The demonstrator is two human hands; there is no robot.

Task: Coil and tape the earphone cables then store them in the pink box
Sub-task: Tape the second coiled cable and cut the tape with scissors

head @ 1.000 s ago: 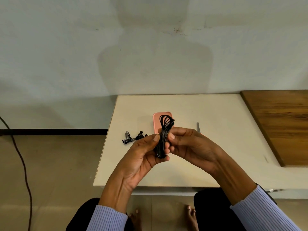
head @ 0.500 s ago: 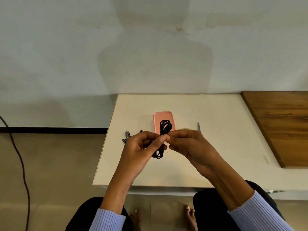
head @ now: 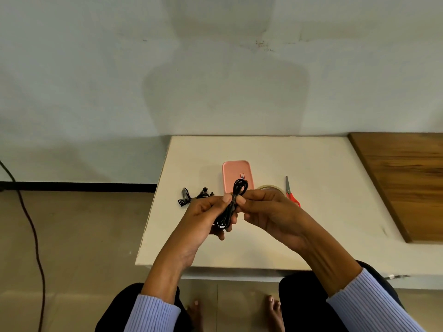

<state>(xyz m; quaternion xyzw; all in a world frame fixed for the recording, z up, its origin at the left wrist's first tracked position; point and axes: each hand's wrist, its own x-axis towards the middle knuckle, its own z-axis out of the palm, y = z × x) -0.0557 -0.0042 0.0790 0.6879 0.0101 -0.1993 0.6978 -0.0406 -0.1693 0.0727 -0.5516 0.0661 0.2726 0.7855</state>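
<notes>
A pale table [head: 323,236] is set against a plain light wall, with a tiled floor below it. Nearest the camera, two lilac sleeves and bare feet are seen. Above the table's near part, a coiled black earphone cable [head: 230,207] is held up between both hands. It is gripped by the left hand [head: 203,219], whose thumb and fingers are curled round its lower loops, and pinched near its middle by the fingertips of the right hand [head: 268,212]. Farther back, a second earphone cable [head: 191,197] lies loose on the table to the left. The pink box [head: 236,174] lies closed behind the hands, with a tape roll [head: 269,187] and red-handled scissors [head: 291,191] to its right. A wooden board [head: 407,183] is seen at the right edge.
</notes>
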